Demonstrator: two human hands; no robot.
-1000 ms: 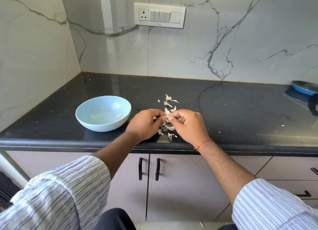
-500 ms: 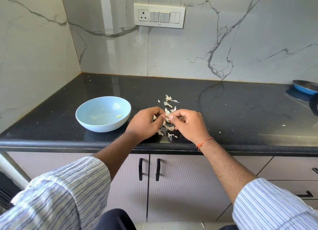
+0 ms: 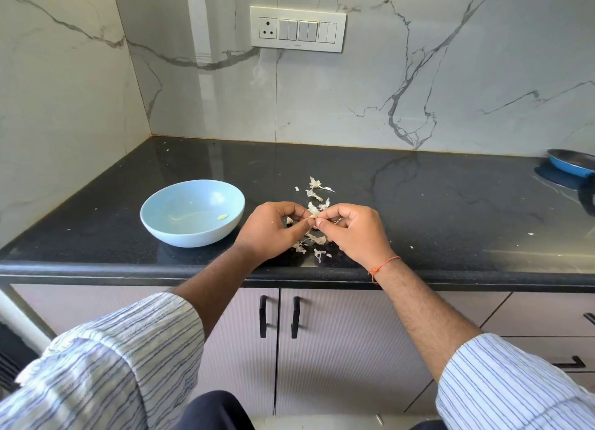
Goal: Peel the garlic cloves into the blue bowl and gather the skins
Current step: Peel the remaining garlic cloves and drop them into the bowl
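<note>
Hands [image 3: 314, 228] barely shifted, garlic clove [image 3: 313, 216] pinched.

**Striped sleeves, one thread at the wrist**

Both arms wear a white shirt with thin blue stripes, the sleeves [image 3: 106, 362] pushed up well back from the fingers, leaving the forearms bare. A thin orange thread bracelet [image 3: 384, 263] circles the right wrist, just behind the right hand [image 3: 354, 233]. Dark trousers [image 3: 212, 410] show lowest in view.
</note>
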